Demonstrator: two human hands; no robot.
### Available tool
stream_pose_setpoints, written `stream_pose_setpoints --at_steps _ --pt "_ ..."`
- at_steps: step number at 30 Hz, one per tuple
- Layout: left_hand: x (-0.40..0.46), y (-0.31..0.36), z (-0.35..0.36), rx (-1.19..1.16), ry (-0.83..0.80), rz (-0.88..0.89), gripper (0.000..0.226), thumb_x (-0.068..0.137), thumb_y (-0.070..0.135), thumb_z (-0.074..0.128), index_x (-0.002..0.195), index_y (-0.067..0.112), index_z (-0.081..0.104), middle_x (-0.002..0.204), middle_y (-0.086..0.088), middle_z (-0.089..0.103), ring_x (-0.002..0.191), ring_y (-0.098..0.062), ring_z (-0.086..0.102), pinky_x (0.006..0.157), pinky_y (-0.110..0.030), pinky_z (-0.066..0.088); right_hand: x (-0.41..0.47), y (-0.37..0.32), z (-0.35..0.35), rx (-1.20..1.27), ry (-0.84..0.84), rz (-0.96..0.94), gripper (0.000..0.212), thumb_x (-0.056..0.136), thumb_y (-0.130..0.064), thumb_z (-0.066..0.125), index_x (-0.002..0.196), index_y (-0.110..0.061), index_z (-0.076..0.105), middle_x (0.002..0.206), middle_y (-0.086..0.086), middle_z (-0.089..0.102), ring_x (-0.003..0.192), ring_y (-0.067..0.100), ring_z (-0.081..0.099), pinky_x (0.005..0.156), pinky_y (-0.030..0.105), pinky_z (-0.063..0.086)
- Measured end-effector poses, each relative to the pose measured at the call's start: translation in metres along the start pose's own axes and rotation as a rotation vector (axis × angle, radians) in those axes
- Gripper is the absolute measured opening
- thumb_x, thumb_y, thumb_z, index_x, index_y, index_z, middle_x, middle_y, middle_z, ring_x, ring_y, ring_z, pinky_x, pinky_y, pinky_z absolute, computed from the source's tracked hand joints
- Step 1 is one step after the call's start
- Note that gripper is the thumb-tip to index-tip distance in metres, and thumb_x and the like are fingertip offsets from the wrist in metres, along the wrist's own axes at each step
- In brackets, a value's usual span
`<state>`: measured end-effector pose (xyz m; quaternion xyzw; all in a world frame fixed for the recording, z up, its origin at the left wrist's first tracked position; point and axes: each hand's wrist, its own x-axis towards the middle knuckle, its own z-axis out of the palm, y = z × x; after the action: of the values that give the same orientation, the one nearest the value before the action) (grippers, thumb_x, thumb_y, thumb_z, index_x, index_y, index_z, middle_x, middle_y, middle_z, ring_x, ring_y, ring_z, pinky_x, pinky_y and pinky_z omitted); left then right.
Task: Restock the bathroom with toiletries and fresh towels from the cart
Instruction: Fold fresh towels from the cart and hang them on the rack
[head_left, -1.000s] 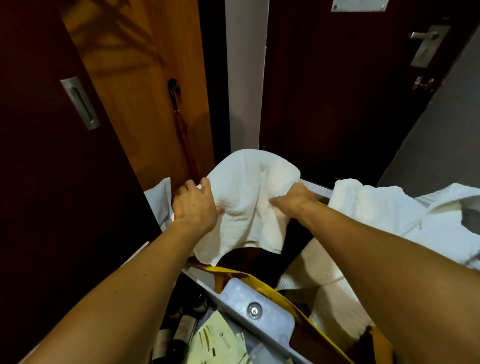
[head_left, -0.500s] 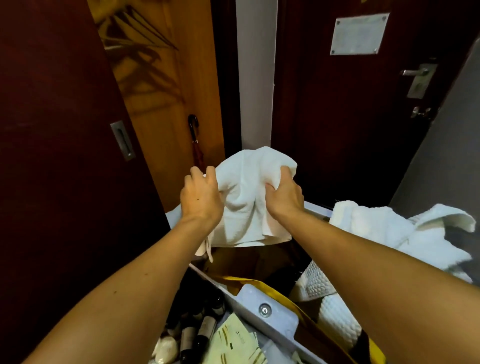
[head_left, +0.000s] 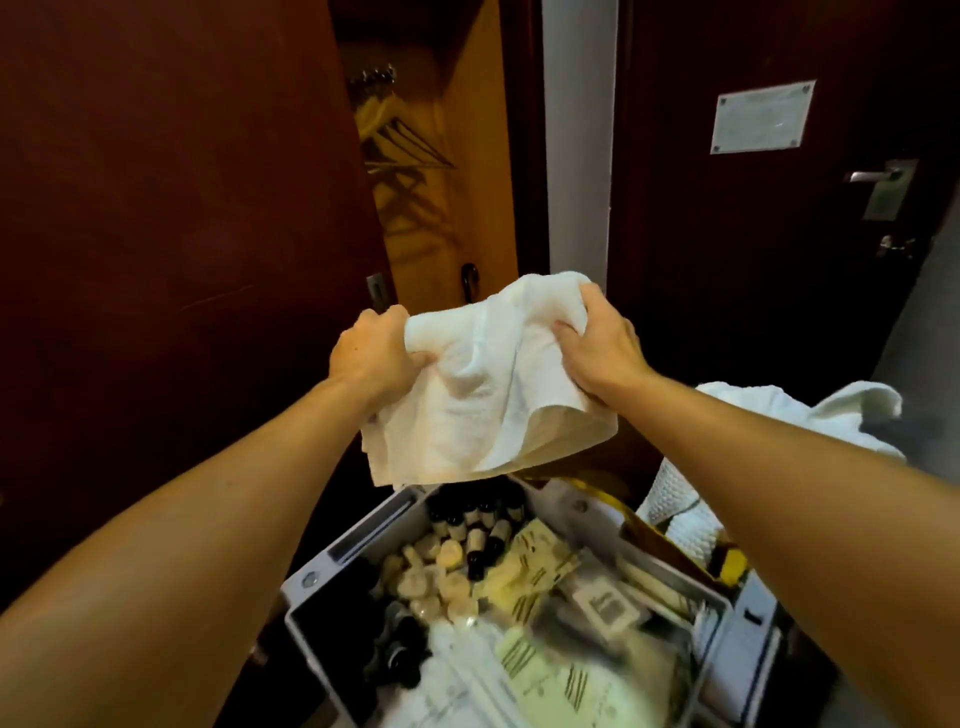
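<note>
Left grip (head_left: 371, 358) and right grip (head_left: 597, 345) clutch a white towel (head_left: 483, 400).

Open air spans above the grey bin (head_left: 332, 551) of bottles (head_left: 480, 525); dark doors (head_left: 171, 218) wall the front.

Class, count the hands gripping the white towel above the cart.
2: the left hand grips the white towel's left edge, the right hand its right edge.
</note>
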<state>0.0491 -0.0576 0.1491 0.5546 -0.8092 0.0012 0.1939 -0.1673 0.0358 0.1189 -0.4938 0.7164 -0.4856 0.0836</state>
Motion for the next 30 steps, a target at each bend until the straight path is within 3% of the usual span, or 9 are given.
stream_pose_setpoints --at_steps 7,11,14,16,19,22,26,28,30 --pt "-0.106 -0.038 0.025 -0.066 -0.185 0.003 0.049 0.085 0.055 0.067 0.121 0.024 0.053 0.119 -0.008 0.052 0.103 -0.031 0.054 0.075 -0.037 0.039 -0.108 0.037 -0.012 0.022 -0.153 0.083 0.052 0.1 -0.026 0.053 0.149 -0.02 0.035 0.144 0.01 0.05 0.128 0.033 0.048 0.104 0.047 0.042" --pt "-0.175 -0.046 0.06 -0.13 -0.263 -0.02 0.055 0.084 0.057 0.068 0.123 0.025 0.049 0.119 -0.006 0.049 0.098 -0.024 0.05 0.077 -0.034 0.039 -0.164 0.083 -0.018 0.069 -0.187 0.221 0.046 0.1 -0.027 0.054 0.142 -0.013 0.04 0.132 0.012 0.054 0.121 0.036 0.052 0.093 0.045 0.046" --pt "-0.21 -0.045 0.08 -0.11 -0.395 -0.039 0.077 0.083 0.061 0.066 0.142 0.02 0.038 0.137 -0.009 0.04 0.118 -0.031 0.049 0.093 -0.039 0.044 -0.184 0.104 -0.021 -0.038 -0.263 0.323 0.05 0.099 -0.027 0.056 0.141 -0.008 0.038 0.137 0.018 0.052 0.12 0.038 0.052 0.09 0.041 0.044" --pt "-0.225 -0.041 0.089 -0.123 -0.491 -0.115 0.086 0.088 0.066 0.055 0.151 0.016 0.024 0.153 -0.011 0.026 0.132 -0.035 0.039 0.106 -0.047 0.04 -0.191 0.111 -0.023 -0.14 -0.376 0.394 0.066 0.098 -0.03 0.057 0.15 -0.005 0.027 0.148 0.019 0.043 0.13 0.038 0.046 0.096 0.039 0.041" --pt "-0.236 -0.037 0.097 -0.045 -0.542 -0.226 0.083 0.098 0.059 0.044 0.156 0.012 0.009 0.159 -0.016 0.019 0.137 -0.039 0.035 0.108 -0.048 0.039 -0.197 0.112 -0.024 -0.43 -0.674 0.442 0.077 0.099 -0.037 0.054 0.155 -0.002 0.014 0.156 0.016 0.033 0.134 0.034 0.043 0.095 0.031 0.04" --pt "-0.246 -0.034 0.097 0.108 -0.652 -0.245 0.093 0.095 0.054 0.055 0.157 0.011 0.001 0.152 -0.015 0.037 0.128 -0.036 0.048 0.098 -0.042 0.047 -0.201 0.109 -0.03 -0.776 -0.707 0.313 0.07 0.093 -0.041 0.059 0.145 -0.002 0.032 0.141 0.015 0.049 0.121 0.031 0.054 0.086 0.032 0.045" --pt "-0.267 -0.034 0.102 0.194 -0.622 -0.334 0.1 0.086 0.06 0.064 0.156 0.012 0.01 0.143 -0.013 0.048 0.122 -0.034 0.054 0.092 -0.042 0.05 -0.208 0.092 -0.024 -1.182 -0.48 -0.255 0.077 0.084 -0.035 0.067 0.146 -0.018 0.025 0.138 0.012 0.044 0.122 0.032 0.049 0.091 0.041 0.044" --pt "-0.275 -0.036 0.106 0.072 -0.548 -0.377 0.088 0.089 0.052 0.066 0.151 0.011 0.019 0.136 -0.014 0.052 0.116 -0.036 0.056 0.088 -0.043 0.052 -0.213 0.084 -0.012 -1.008 -0.575 -0.473 0.062 0.086 -0.039 0.067 0.139 -0.023 0.04 0.136 0.009 0.043 0.122 0.031 0.045 0.098 0.042 0.04" --pt "-0.28 -0.041 0.107 -0.192 -0.458 -0.439 0.056 0.092 0.042 0.064 0.131 0.012 0.037 0.118 -0.013 0.057 0.102 -0.032 0.059 0.08 -0.042 0.052 -0.224 0.074 -0.002 -0.696 -0.794 -0.427 0.042 0.089 -0.048 0.065 0.123 -0.024 0.057 0.131 0.005 0.048 0.119 0.026 0.048 0.101 0.038 0.04"
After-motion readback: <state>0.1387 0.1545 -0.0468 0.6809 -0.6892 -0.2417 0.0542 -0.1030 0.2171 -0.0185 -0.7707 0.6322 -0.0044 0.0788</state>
